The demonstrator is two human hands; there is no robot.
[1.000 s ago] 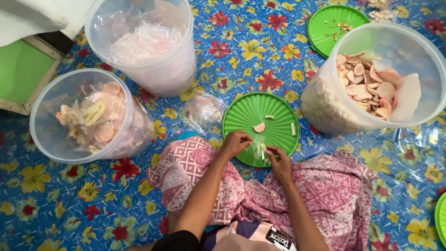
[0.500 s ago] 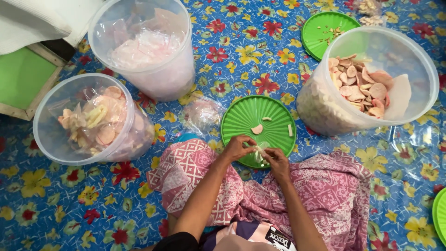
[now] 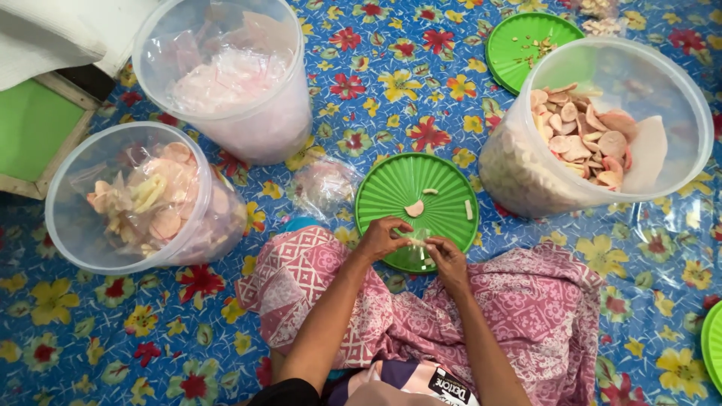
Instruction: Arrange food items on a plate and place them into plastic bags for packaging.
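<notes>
Small clear bag (image 3: 417,242) still pinched between both hands (image 3: 417,246), unmoved over green lid (image 3: 391,192).

green lid (image 3: 421,188), blue floral mat (image 3: 406,90), pink patterned cloth (image 3: 526,301)

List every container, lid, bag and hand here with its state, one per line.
Right tub: open, mostly full of crackers.
Back tub: open, holds packed bags.
Left tub: open, tilted, holds bagged crackers.
Near green lid: off, flat, few crackers on it.
Far green lid: off, crumbs.
Small clear bag: pinched by left hand and right hand.
</notes>
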